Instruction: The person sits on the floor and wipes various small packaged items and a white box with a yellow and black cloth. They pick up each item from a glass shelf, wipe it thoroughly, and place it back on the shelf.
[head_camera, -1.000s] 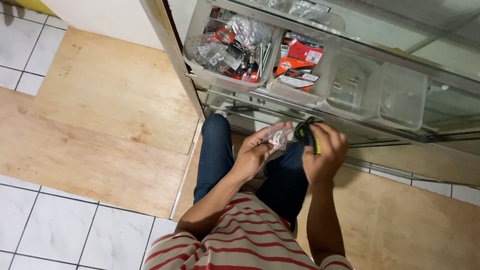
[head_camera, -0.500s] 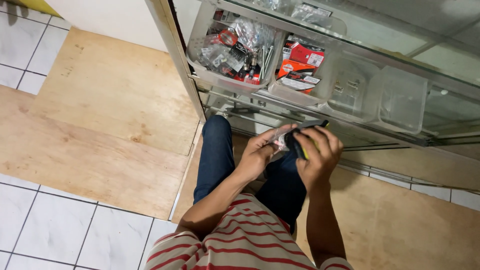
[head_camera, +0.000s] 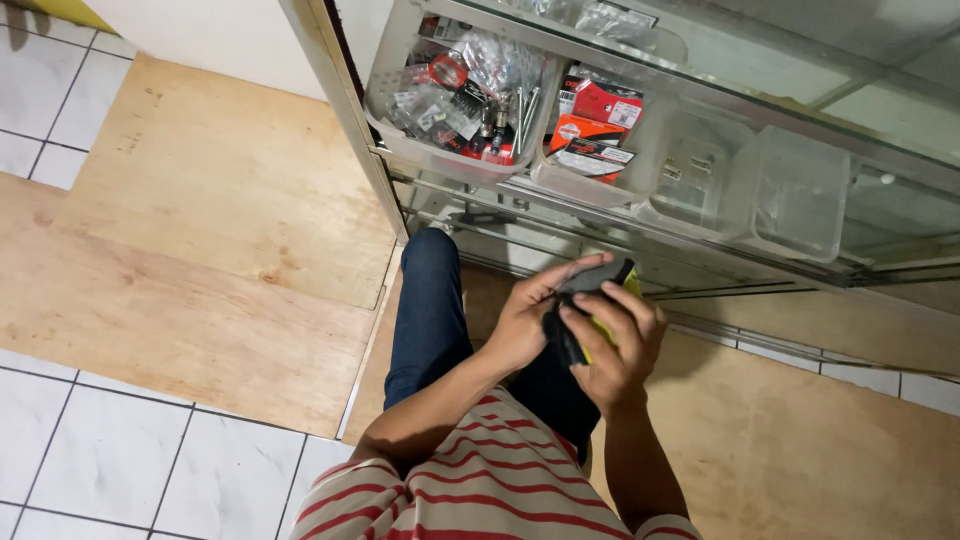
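Left hand: the left hand (head_camera: 525, 318) is curled round the near-left side of a small dark packet (head_camera: 590, 283), its thumb and forefinger reaching along the packet's top edge and pinching it.
Right hand: the right hand (head_camera: 612, 345) lies over the packet from the right, fingers (head_camera: 600, 315) bent and spread across its face, the fingertips pressing on it.
Packet: dark grey to black, with a strip of yellow-green showing at its right edge between the fingers; it is held between both hands above the person's lap, near the lower shelf of the cabinet. What kind of item it is cannot be told.
Person: crouched or seated, in a red-and-white striped shirt (head_camera: 470, 490) and dark blue jeans (head_camera: 430, 300), one knee pointing towards the cabinet.
Cabinet: a glass display cabinet (head_camera: 700, 60) with a pale metal frame stands far and to the right of the hands.
Trays: on its shelf, a clear plastic tray (head_camera: 400, 130) at the left is full of bagged metal parts; just to its right, a second tray (head_camera: 560, 185) holds red and orange packets; further right, two clear tubs (head_camera: 800, 200) look nearly bare.
Floor: plywood sheets (head_camera: 200, 230) lie to the left and under the person, over white tiles (head_camera: 110, 460) that show near left.
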